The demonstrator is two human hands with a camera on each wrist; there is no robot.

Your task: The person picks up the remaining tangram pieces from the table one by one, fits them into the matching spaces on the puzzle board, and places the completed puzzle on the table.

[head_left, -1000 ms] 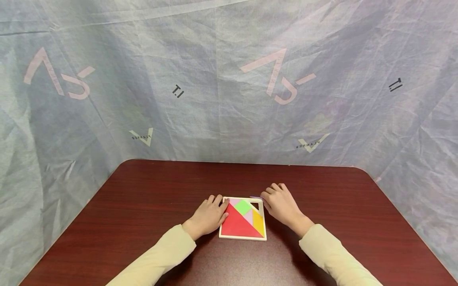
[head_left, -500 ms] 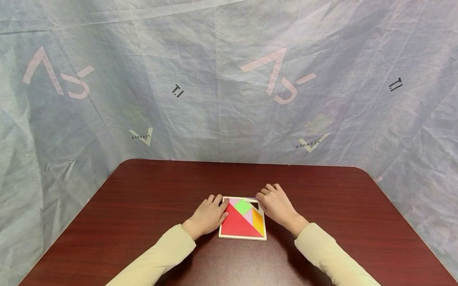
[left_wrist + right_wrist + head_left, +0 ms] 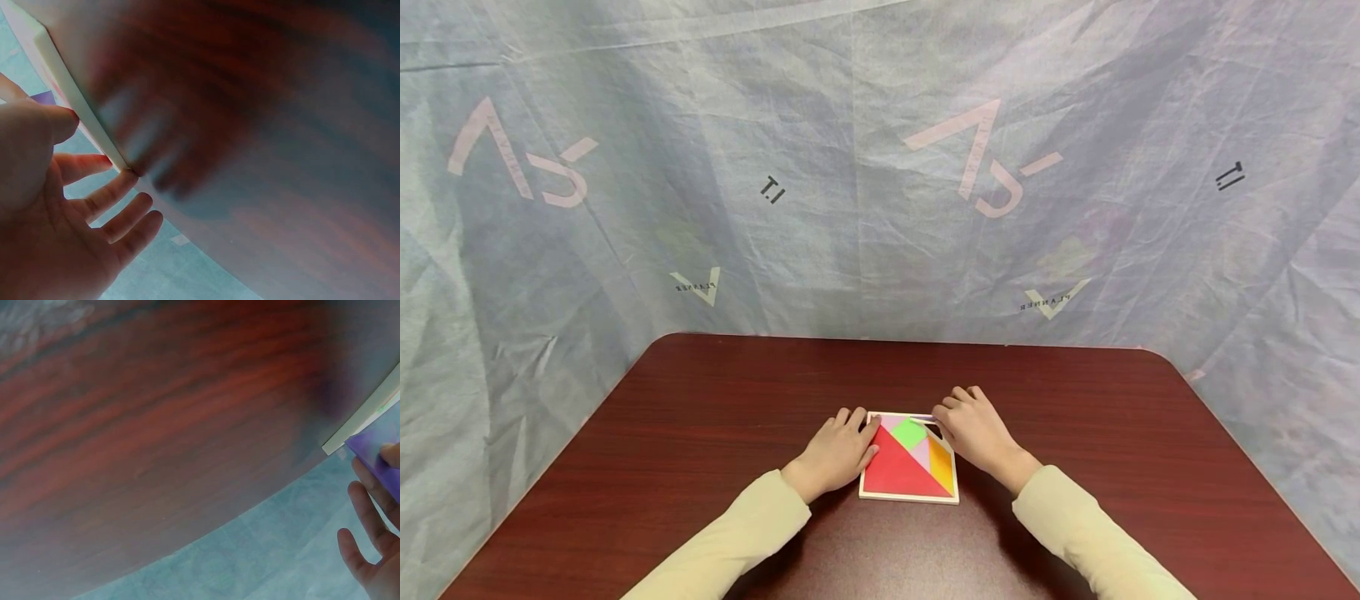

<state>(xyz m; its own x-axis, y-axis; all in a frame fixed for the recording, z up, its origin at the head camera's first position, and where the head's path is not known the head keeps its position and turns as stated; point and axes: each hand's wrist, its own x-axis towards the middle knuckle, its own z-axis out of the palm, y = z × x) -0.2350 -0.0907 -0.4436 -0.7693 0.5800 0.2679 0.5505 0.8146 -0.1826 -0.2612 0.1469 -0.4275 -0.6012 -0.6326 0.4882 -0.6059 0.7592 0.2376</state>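
Note:
A white-framed tangram tray (image 3: pixel 910 500) lies on the table, holding a big red area (image 3: pixel 895 471), a green square (image 3: pixel 909 433), a yellow-orange piece (image 3: pixel 940 467) and pink pieces. Its upper right corner shows a dark gap (image 3: pixel 935 431). My left hand (image 3: pixel 835 452) rests along the tray's left side, fingers loosely extended and touching the frame. At the upper right corner, my right hand (image 3: pixel 977 429) pinches a flat purple tangram piece (image 3: pixel 365 447) between thumb and fingers. The piece is tilted over the gap and largely hidden by the hand in the head view.
The dark red wooden table (image 3: pixel 737 400) has rounded far corners. Grey printed cloth (image 3: pixel 850 208) hangs behind it and along both sides. Cream sleeves (image 3: pixel 1075 525) cover both forearms.
My right hand has moved a little left, bringing the purple piece from beyond the tray's upper right corner to above it. The left hand and the tray have stayed put.

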